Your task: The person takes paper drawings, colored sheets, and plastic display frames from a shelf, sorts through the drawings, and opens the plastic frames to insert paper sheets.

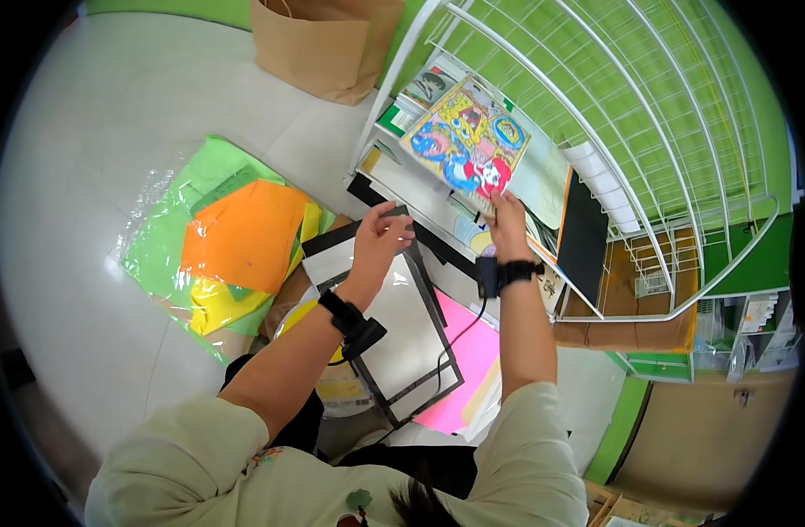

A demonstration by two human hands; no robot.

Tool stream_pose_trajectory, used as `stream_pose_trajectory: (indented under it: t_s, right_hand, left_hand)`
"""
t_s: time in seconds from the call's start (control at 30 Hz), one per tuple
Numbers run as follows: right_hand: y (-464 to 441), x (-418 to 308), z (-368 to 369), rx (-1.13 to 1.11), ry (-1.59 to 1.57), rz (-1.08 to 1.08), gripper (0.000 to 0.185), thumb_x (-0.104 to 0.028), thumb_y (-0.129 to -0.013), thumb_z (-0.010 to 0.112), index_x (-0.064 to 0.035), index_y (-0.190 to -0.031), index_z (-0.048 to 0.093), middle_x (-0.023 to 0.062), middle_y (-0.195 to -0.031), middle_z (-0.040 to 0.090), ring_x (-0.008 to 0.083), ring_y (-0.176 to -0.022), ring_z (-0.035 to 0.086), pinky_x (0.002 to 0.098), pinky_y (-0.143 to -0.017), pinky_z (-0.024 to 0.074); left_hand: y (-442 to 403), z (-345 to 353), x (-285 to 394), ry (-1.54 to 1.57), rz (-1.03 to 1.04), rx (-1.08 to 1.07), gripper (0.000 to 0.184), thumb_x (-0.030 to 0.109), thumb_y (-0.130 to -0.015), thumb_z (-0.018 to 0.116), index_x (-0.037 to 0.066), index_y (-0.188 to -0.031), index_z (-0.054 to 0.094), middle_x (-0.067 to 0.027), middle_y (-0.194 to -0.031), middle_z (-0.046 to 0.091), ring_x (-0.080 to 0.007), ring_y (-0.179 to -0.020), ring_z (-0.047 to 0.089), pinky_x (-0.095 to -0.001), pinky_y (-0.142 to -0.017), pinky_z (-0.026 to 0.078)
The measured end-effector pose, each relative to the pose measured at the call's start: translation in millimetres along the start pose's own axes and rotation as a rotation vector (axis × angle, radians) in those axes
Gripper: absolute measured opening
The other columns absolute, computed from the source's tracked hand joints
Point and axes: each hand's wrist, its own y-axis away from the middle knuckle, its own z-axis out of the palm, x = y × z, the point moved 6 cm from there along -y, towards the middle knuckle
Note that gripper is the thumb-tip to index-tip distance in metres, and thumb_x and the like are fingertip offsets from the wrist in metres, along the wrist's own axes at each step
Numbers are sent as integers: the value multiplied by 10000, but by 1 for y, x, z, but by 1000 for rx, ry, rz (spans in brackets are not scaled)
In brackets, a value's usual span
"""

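Observation:
My right hand [509,224] pinches the lower corner of a colourful cartoon picture book [469,139], with the fingers closed on it. The book is raised over the white rack's lower shelf [411,183]. Left of it, my left hand [385,232] has loosely bent fingers set apart and grips nothing that I can see. It hovers by the top corner of a white board with a black frame [393,329], which leans near my legs. Whether the fingertips touch the frame I cannot make out. Under the board shows a bright pink sheet [464,356].
On the floor at left lie green sheets in clear plastic [161,237], topped by an orange sheet [244,233] and yellow pieces [216,307]. A brown paper bag [319,48] stands at the wall. The white wire rack [587,88] holds papers, a black board [582,237] and a cardboard box [626,290].

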Motion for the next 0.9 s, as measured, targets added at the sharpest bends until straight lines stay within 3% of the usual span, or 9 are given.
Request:
stream_pose_trajectory:
  t_s: [0.1, 0.33, 0.43, 0.47, 0.57, 0.6, 0.73, 0.83, 0.9]
  right_hand:
    - [-51, -14, 18, 10, -9, -7, 53, -77, -885, 563, -77, -845, 527, 5, -701, 530, 93, -521, 425, 233, -396, 293]
    - [-96, -26, 27, 24, 39, -57, 90, -100, -891, 571, -13, -901, 554, 46, -704, 572, 109, -470, 463, 235, -382, 318]
    - [-83, -19, 26, -13, 73, -43, 65, -105, -908, 550, -60, -869, 525, 38, -764, 583, 103, -546, 474, 235, -411, 303]
    - [-75, -16, 23, -58, 80, -40, 53, -100, -905, 556, -51, -909, 539, 55, -829, 620, 116, -618, 558, 241, -448, 397]
    - [-36, -4, 24, 55, -92, -87, 107, -82, -893, 568, -24, -982, 557, 74, -829, 637, 124, -596, 596, 236, -437, 428]
    - [-27, 3, 20, 26, -90, -102, 105, -77, -889, 572, -31, -983, 560, 72, -850, 646, 135, -680, 635, 247, -500, 483]
    - [25, 13, 14, -3, 42, -64, 171, -64, -883, 588, -19, -1045, 559, 58, -846, 653, 113, -730, 617, 236, -586, 474]
    - [46, 23, 12, -79, 86, -159, 251, -33, -884, 578, 9, -1124, 517, 80, -976, 644, 124, -799, 626, 256, -700, 500]
    - [72, 20, 21, -70, 170, -176, 346, -24, -891, 564, 6, -1225, 480, 88, -966, 652, 122, -821, 624, 245, -737, 489]
  left_hand:
    - [0, -6, 4, 34, -9, 25, 408, 101, -873, 552, 7, -1244, 411, -140, -1043, 627, -199, -855, 628, -300, -776, 511]
    - [-2, -14, 12, 65, -27, 55, 388, 120, -879, 538, -12, -1222, 415, -149, -1035, 617, -201, -865, 619, -304, -788, 506]
    - [-8, -17, 8, 84, -23, 79, 398, 126, -872, 553, -19, -1216, 416, -147, -1035, 616, -202, -881, 616, -310, -804, 502]
    - [-9, -18, 7, 83, -25, 82, 417, 138, -870, 565, -20, -1223, 410, -145, -1043, 608, -202, -903, 610, -312, -816, 499]
    - [-12, -14, 4, 81, -35, 73, 484, 177, -862, 604, -22, -1246, 389, -141, -1074, 581, -201, -971, 587, -319, -850, 490]
    - [-11, -10, 3, 83, -49, 58, 511, 191, -857, 619, -21, -1256, 380, -139, -1088, 568, -200, -995, 576, -324, -860, 487]
    - [-8, -1, 1, 59, -105, 17, 599, 242, -843, 661, -20, -1284, 351, -127, -1128, 523, -203, -1060, 545, -347, -893, 480]
    - [-11, -1, -3, 82, -165, 15, 619, 248, -837, 670, -15, -1292, 343, -112, -1139, 517, -209, -1081, 536, -379, -905, 481]
    - [-12, -1, -1, 103, -172, -14, 533, 179, -870, 626, -7, -1290, 357, -124, -1159, 535, -233, -1057, 568, -394, -863, 517]
